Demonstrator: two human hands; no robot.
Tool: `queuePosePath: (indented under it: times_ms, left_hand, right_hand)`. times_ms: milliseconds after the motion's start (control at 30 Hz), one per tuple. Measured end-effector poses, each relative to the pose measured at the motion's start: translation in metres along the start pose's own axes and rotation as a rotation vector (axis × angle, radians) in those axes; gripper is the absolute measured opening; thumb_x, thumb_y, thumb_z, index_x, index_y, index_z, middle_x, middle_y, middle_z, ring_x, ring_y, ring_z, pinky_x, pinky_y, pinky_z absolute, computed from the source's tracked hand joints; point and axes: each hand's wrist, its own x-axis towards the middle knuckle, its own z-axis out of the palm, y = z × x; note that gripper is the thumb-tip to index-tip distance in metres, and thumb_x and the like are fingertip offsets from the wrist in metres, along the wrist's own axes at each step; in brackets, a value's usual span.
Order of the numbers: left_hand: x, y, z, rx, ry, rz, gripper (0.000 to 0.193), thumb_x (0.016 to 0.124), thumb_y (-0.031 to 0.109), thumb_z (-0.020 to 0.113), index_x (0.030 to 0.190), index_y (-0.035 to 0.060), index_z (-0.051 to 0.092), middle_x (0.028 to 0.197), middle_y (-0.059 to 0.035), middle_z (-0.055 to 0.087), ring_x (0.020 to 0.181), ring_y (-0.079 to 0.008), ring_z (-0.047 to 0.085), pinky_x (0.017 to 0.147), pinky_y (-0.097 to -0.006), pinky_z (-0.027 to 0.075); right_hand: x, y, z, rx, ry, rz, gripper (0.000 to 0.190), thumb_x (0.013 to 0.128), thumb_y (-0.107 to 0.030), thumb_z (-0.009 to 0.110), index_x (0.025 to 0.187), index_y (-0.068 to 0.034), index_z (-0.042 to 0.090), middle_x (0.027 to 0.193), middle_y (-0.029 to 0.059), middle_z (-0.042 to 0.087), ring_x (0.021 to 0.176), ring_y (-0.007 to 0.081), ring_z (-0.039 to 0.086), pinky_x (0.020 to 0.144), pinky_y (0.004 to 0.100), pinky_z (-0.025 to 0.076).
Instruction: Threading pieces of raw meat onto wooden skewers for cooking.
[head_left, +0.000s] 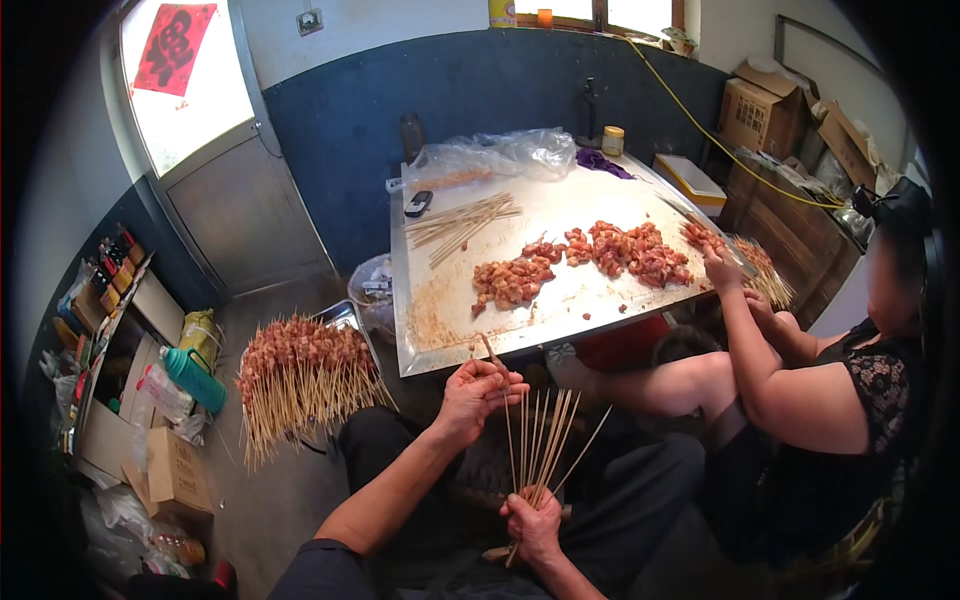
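Note:
My left hand (480, 391) is shut on a piece of raw meat at the top of one wooden skewer, just below the table's near edge. Lower down, my right hand (534, 517) grips the lower ends of a fanned bundle of wooden skewers (551, 442), the one under my left hand among them. On the metal-topped table (442, 315) lie a nearer heap of raw meat pieces (510, 281) and a larger heap (637, 251) to its right. Loose bare skewers (469, 217) lie across one another behind them. Many loaded meat skewers (304, 360) are piled on a tray at the left.
A co-worker (795, 375) sits at the right, hands at meat by the table's corner, near a knife. A mobile phone (418, 203), plastic bags (517, 154) and a jar (613, 141) stand or lie towards the back. A teal flask (193, 375) and cardboard box (176, 472) are left.

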Motion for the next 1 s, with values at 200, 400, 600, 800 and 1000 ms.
queuePosePath:
  times_ms: [200,400,600,800,1000]
  left_hand:
    - [-0.002,-0.001,0.002,-0.087,-0.009,-0.004,0.003,0.089,0.006,0.056,0.092,0.0039,0.055,0.100,-0.0206,0.063,0.091,-0.0307,0.065,0.077,-0.0372,0.056]
    - [-0.003,-0.010,0.003,-0.086,0.037,0.026,0.007,0.087,0.002,0.059,0.091,0.0056,0.054,0.096,-0.0182,0.064,0.089,-0.0297,0.066,0.074,-0.0365,0.058]
    - [-0.008,-0.022,0.000,-0.070,0.018,0.025,0.008,0.087,0.002,0.059,0.087,0.0053,0.052,0.094,-0.0176,0.064,0.085,-0.0294,0.067,0.073,-0.0372,0.058]
    - [-0.012,-0.025,-0.004,0.033,-0.062,0.000,0.010,0.085,0.003,0.061,0.083,0.0048,0.052,0.093,-0.0172,0.064,0.083,-0.0287,0.067,0.071,-0.0382,0.057]
    - [-0.008,-0.018,0.004,-0.033,-0.044,-0.018,0.009,0.086,0.005,0.061,0.090,0.0051,0.053,0.097,-0.0182,0.064,0.084,-0.0286,0.067,0.073,-0.0375,0.056]
  right_hand:
    - [0.002,0.002,-0.003,0.067,-0.012,-0.024,0.008,0.088,-0.009,0.057,0.087,-0.008,0.049,0.066,0.0097,0.059,0.037,0.0060,0.037,0.033,0.0192,0.026]
    - [0.000,0.003,-0.001,0.064,0.014,-0.065,0.006,0.090,-0.010,0.056,0.093,-0.008,0.051,0.066,0.0090,0.059,0.037,0.0059,0.037,0.034,0.0188,0.027]
    - [-0.003,0.004,-0.002,0.049,0.058,-0.083,0.008,0.089,-0.009,0.058,0.095,-0.007,0.053,0.066,0.0071,0.060,0.039,0.0056,0.041,0.035,0.0179,0.030]
    - [-0.004,0.004,-0.002,0.015,0.081,-0.097,0.007,0.089,-0.009,0.058,0.094,-0.006,0.053,0.065,0.0056,0.060,0.041,0.0051,0.043,0.036,0.0176,0.031]
    - [-0.002,0.001,0.001,-0.016,0.087,-0.099,0.006,0.089,-0.010,0.058,0.092,-0.006,0.054,0.065,0.0043,0.059,0.042,0.0047,0.043,0.037,0.0173,0.032]
